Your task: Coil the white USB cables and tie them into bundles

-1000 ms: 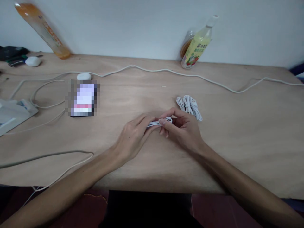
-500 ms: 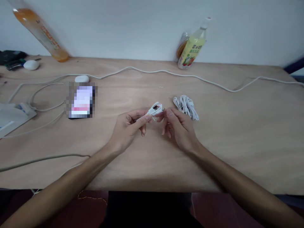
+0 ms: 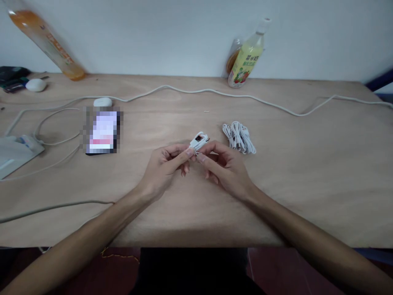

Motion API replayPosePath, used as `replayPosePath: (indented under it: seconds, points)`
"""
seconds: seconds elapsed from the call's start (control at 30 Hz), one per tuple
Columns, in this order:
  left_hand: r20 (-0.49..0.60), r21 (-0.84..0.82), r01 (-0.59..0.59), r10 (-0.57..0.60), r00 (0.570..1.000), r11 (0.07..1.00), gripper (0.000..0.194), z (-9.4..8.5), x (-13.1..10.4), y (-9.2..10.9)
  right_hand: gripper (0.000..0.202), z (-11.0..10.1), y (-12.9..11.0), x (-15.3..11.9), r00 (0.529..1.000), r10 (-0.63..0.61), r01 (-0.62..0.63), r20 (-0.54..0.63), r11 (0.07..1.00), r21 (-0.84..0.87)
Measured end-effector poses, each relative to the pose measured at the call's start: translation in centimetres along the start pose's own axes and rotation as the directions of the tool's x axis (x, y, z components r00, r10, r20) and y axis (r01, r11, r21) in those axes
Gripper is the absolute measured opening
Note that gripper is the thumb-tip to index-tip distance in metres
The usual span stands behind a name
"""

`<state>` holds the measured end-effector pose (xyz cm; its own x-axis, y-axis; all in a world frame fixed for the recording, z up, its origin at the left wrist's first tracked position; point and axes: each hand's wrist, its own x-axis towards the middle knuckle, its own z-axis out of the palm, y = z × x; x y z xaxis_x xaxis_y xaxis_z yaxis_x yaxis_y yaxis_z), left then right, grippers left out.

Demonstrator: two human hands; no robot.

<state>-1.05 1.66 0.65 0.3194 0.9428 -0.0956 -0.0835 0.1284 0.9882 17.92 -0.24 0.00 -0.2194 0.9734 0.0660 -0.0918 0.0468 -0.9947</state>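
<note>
A small coiled white cable (image 3: 199,139) is pinched between the thumb and fingers of my left hand (image 3: 164,166), above the middle of the table. Its loops point up and away from me. Just beside it, the thumb and index finger of my right hand (image 3: 229,169) close on a thin white tie (image 3: 198,153) at the near end of the coil. The fingertips of both hands almost meet there. Beyond my right hand, several more bundled white cables (image 3: 241,137) lie on the wooden table (image 3: 307,172).
A phone (image 3: 102,133) with a lit, blurred screen lies to the left, a white case (image 3: 102,102) behind it. A long white cord (image 3: 211,91) crosses the back. An orange drink bottle (image 3: 50,45) and a yellow-labelled bottle (image 3: 247,59) stand by the wall.
My right hand has moved slightly left and closed its thumb and index finger on the thin tie by the coil. The left hand keeps its hold on the cable.
</note>
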Motion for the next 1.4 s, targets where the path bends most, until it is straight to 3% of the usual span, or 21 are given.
replayPosePath:
  seconds: [0.13,0.23,0.43,0.67,0.87,0.93,1.0,1.1,1.17,1.27,1.4]
  points:
    - [0.023,-0.059,0.034,-0.032,0.999,0.998,0.032,0.1,-0.1,0.2,0.032,0.1,0.2,-0.3,0.997,-0.062,0.058,-0.045,0.994,-0.097]
    - [0.045,-0.128,0.082,-0.077,0.996,0.988,0.035,0.2,-0.2,0.3,0.026,0.0,0.2,-0.6,0.974,-0.204,0.173,-0.102,0.953,-0.249]
    - [0.046,-0.141,0.082,-0.076,0.996,0.987,0.034,0.3,-0.2,0.4,0.006,-0.4,0.5,-0.9,0.838,-0.545,0.422,-0.011,0.662,-0.619]
    - [0.047,-0.100,0.088,-0.084,0.995,0.991,0.027,0.2,-0.3,0.4,0.008,-1.2,1.2,-0.6,0.761,-0.641,0.486,0.096,0.466,-0.739]
    - [0.041,-0.136,0.102,-0.098,0.994,0.985,0.028,0.5,-0.4,0.2,0.012,-0.8,1.1,-0.6,0.732,-0.673,0.502,0.102,0.433,-0.749]
    - [0.030,-0.142,0.098,-0.095,0.995,0.985,0.028,0.6,-0.4,0.1,0.013,-0.3,1.0,-0.8,0.761,-0.648,0.463,0.042,0.496,-0.735]
    - [0.009,-0.119,0.079,-0.078,0.997,0.990,0.027,0.8,-0.4,-0.1,0.013,0.2,0.9,-1.0,0.817,-0.573,0.383,-0.069,0.627,-0.679]
    - [-0.034,-0.068,0.023,-0.025,0.999,0.997,0.028,0.9,-0.5,-0.3,0.015,0.9,0.8,-1.0,0.906,-0.363,0.235,-0.216,0.857,-0.458]
    - [-0.060,-0.036,-0.013,0.011,0.998,0.999,0.028,1.1,-0.5,-0.4,0.017,1.3,0.7,-1.0,0.950,-0.194,0.131,-0.246,0.960,-0.248]
    - [-0.104,0.012,-0.061,0.062,0.993,0.998,0.025,1.3,-0.6,-0.3,0.027,1.6,0.6,-0.9,0.975,0.009,0.002,-0.221,0.999,0.049]
    - [-0.161,0.070,-0.139,0.149,0.976,0.988,0.025,1.5,-0.7,-0.4,0.037,1.7,0.2,-0.8,0.965,0.236,-0.180,-0.119,0.917,0.355]
